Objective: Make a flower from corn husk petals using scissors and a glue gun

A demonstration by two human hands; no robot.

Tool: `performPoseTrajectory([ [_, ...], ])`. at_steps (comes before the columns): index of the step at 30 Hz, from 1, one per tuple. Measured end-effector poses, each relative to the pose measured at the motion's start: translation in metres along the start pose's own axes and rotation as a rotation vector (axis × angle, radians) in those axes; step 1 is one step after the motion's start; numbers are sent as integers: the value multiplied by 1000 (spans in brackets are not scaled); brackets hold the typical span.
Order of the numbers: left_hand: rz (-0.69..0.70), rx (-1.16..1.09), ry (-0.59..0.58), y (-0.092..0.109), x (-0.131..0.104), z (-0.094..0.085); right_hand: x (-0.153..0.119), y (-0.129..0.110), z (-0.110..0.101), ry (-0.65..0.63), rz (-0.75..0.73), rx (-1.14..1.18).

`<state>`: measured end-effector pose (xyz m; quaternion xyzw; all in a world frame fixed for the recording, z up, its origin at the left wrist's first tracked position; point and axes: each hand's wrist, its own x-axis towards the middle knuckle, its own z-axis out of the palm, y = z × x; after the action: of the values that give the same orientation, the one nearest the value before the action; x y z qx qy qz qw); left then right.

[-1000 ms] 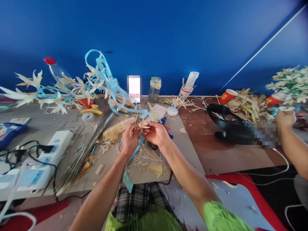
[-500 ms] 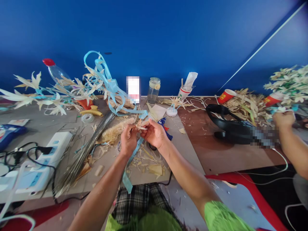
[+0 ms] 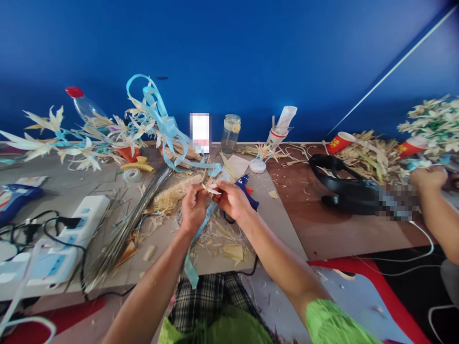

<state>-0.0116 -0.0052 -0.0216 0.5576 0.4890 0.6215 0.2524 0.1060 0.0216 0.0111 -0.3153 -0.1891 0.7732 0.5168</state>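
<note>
Between my hands is a small pale flower of corn-husk petals. My left hand pinches it from the left, fingers closed. My right hand closes thumb and fingers on a petal at its right side; the fingertips of both hands nearly meet. A light blue ribbon hangs below them over the table edge. Just left of my left hand lies a pale corncob. A blue glue gun lies behind my right hand, partly covered by it. Husk scraps are scattered under my wrists.
A bundle of thin wires and a white power strip lie to the left. Husk flowers, a jar and a cup line the back. On the right are a black headset and another person's hand.
My right hand's fingers have bent down onto the petal, and the flower has turned slightly in my grip. The whole view has shifted a little.
</note>
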Motion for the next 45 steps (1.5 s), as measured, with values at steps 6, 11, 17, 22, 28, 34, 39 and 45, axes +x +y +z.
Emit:
performPoseTrajectory([
  [6, -93, -91, -8, -2, -2, 2, -1, 1, -1, -13, 8, -78],
  [11, -90, -126, -22, -1, -3, 2, -1, 5, 1, -11, -9, -155],
  [17, -82, -84, 5, 0, 0, 2, 2, -1, -3, 17, 33, -34],
  [22, -111, -75, 65, -1, 6, 2, -1, -17, -5, -37, 83, 82],
  [28, -239, -174, 155, 2, 12, 0, -1, -10, -2, -87, 87, 8],
  [34, -394, -442, 154, 2, 19, -4, -5, -1, 0, -148, -18, -272],
  [39, -522, -665, 122, 5, 24, -6, -6, 13, 2, -96, -127, -606],
  [45, -633, -722, -31, 11, 26, -6, -5, 26, 3, -51, -253, -1001],
])
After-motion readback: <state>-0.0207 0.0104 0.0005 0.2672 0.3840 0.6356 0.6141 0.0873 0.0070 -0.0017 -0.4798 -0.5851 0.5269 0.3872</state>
